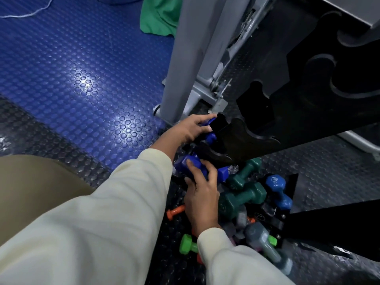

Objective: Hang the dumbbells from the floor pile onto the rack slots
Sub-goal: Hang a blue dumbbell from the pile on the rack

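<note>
A black rack [304, 112] with scalloped slots slopes down from the upper right. My left hand [191, 128] grips a dark blue dumbbell [210, 136] at the rack's lowest slot, its far end hidden behind the black slot edge. Just below, my right hand [202, 188] holds a second dark blue dumbbell [188, 164] against the lower rack lip. The floor pile lies beside it: two teal dumbbells [242, 199], a lighter blue one [278, 192], a grey one [265, 245], a lime green one [187, 246] and an orange one [174, 211].
Grey metal machine legs [183, 58] stand right behind the rack's low end. Green cloth [160, 15] lies at the top. Blue studded flooring [72, 68] spreads left, black studded matting [329, 182] under the pile. A second black rack panel [339, 223] juts in at the lower right.
</note>
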